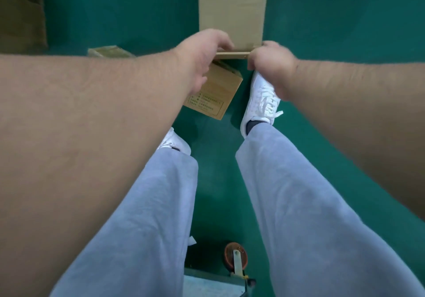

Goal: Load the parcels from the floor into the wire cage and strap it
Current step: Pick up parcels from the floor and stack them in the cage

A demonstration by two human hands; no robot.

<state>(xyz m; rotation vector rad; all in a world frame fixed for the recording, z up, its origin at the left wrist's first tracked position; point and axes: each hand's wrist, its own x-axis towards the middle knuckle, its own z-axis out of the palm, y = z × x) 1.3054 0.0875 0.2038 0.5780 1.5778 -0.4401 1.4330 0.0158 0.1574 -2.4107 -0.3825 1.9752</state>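
A green floor (333,20) fills the view, seen straight down from a standing, bent-over person. The long flat cardboard parcel (232,9) runs from the top edge of the frame down to the hands, and both hold its near end: the left hand (202,52) curls over the edge and the right hand (269,59) is clenched on the near right corner. This looks like the pick-up step, with the parcel about to be lifted and none loaded here.

Just beneath the left hand a smaller printed box (218,92) sits on the floor, with another box (110,51) left of it, half covered by the forearm. The right shoe (262,103) stands beside the printed box.

Next the person must probably raise the parcel and turn towards the caster (235,256) and pale platform (207,283) behind the feet — likely the cage's base, though no wire shows.

The parcel's far end is cut off, so its length is unknown. The fingertips are hidden under the cardboard, the box print is unreadable, and the dark shape (20,9) at the top left is unidentifiable — no strap is in view.
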